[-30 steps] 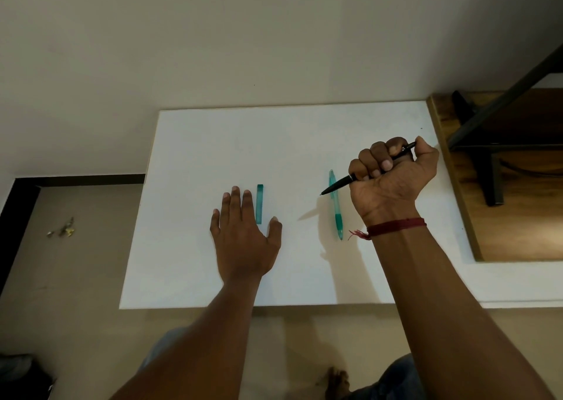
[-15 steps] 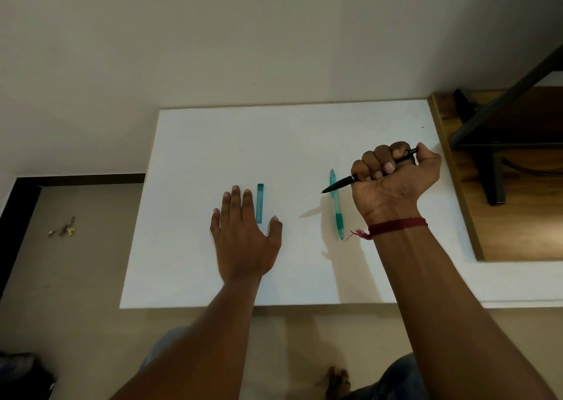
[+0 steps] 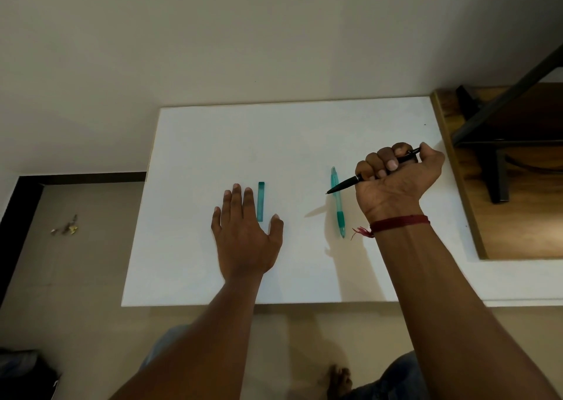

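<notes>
The right hand is curled into a fist around a black pen. The pen is up in the air over the white surface. Its tip pokes out of the fist toward 8 o'clock, and the thumb sits at its back end, at 2 o'clock. The left hand lies flat and open on the surface and holds nothing. A small teal stick lies just beside its first finger, at 1 o'clock from the hand. A teal pen lies on the surface under the black pen's tip.

The black pen looks light, thin and hard. It should not bend or squash. Its smooth side could slip, so round the middle is a good place to hold it, as the fist does now.
</notes>
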